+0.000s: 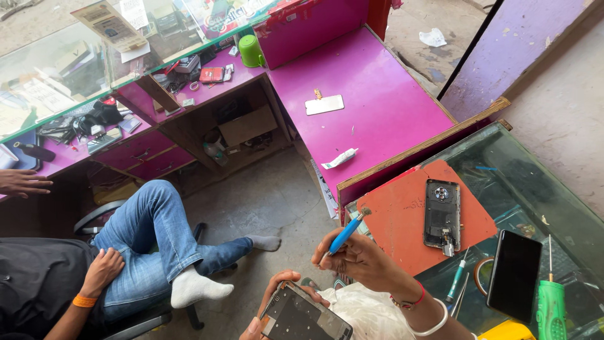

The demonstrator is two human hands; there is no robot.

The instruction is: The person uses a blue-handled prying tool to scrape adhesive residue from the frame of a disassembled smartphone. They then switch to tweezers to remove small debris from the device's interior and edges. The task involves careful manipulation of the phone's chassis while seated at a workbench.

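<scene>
At the bottom centre of the frame my left hand (pixel 272 301) grips an opened phone frame (pixel 305 317) by its edge, inner side up, and just above it my right hand (pixel 358 258) pinches a blue-handled tool (pixel 345 235) with its tip raised clear of the frame. The frame looks stripped of its back, so I judge the opening done and the inside work unfinished. A second phone body (pixel 441 215) lies opened on the red mat (pixel 393 220) at right, with a dark screen panel (pixel 514 275) and green screwdriver (pixel 551 305) at lower right.

Pink counter (pixel 377 94) mostly bare; glass top (pixel 535 189) crowded with tools.
</scene>
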